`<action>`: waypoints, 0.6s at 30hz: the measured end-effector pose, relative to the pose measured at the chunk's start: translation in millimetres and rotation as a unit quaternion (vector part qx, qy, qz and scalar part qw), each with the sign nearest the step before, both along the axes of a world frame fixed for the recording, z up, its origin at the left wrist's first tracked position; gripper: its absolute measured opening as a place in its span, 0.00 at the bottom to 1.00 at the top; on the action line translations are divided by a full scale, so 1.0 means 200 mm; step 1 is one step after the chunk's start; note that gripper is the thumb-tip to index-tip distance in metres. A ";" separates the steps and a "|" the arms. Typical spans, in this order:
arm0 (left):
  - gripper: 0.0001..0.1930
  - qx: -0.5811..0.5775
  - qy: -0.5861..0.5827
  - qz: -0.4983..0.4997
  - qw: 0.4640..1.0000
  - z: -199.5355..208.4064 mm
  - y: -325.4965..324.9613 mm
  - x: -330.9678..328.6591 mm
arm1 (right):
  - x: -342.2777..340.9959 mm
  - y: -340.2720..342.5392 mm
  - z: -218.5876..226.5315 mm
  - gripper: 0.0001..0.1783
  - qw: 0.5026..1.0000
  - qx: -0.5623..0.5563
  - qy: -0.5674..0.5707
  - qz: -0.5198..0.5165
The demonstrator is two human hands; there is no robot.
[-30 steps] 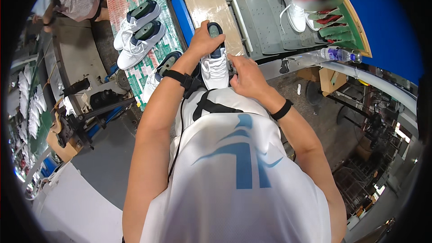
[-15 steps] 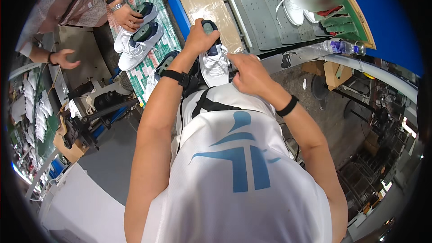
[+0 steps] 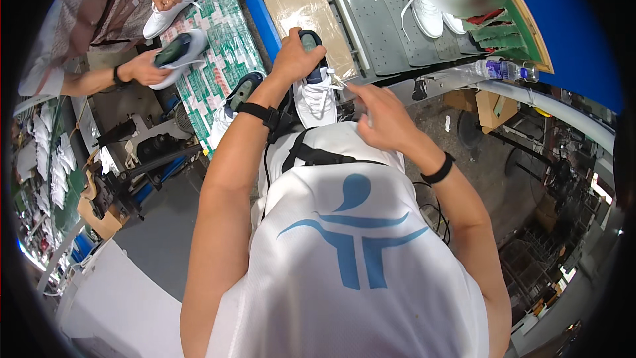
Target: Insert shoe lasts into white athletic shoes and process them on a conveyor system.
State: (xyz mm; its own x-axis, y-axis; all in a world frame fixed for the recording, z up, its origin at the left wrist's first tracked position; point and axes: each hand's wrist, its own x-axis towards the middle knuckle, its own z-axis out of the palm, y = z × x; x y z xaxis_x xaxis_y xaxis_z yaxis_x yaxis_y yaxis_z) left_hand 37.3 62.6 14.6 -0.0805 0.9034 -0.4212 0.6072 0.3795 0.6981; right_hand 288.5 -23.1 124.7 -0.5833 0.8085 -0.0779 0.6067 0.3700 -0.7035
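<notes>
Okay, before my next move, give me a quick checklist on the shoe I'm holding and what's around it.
1. Left hand holding the white shoe at its heel: ok.
2. Shoe's toe pointing toward your body: ok.
3. Lace end caught in the fingers of your right hand: cannot tell; the fingertips are beside the laces, but too small to make out.
4. Co-worker's hands away from your shoe: ok; they hold two other white shoes off to the left.
5. Left forearm clear of the shoe on the patterned board: cannot tell; the forearm overlaps it in view.
6. Bottle apart from both your hands: ok.
</notes>
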 end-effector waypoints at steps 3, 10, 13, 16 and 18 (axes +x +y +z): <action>0.49 0.012 -0.017 -0.001 1.000 -0.01 0.00 -0.01 | -0.14 0.05 -0.14 0.36 0.996 0.060 -0.036 0.060; 0.50 0.026 0.015 0.003 1.000 -0.04 0.03 -0.01 | 0.13 -0.01 0.08 0.36 0.991 -0.111 -0.033 0.066; 0.50 -0.002 0.001 -0.003 1.000 -0.05 0.01 -0.03 | 0.00 0.02 -0.04 0.36 0.997 0.042 0.003 0.071; 0.50 -0.013 0.013 -0.003 1.000 -0.03 0.00 -0.01 | -0.12 0.04 -0.11 0.37 0.992 0.049 -0.066 0.091; 0.49 -0.004 0.017 0.001 1.000 -0.02 0.00 -0.02 | -0.07 0.01 -0.13 0.36 0.987 0.078 -0.084 0.113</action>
State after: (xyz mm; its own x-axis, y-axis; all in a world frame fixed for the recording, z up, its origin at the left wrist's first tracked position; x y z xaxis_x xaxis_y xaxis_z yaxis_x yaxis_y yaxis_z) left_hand 32.6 63.3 10.1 -0.0958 0.8995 -0.4262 0.6299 0.3863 0.6738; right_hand 274.4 -21.9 99.1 -0.7402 0.6684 -0.0732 0.5989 0.6059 -0.5237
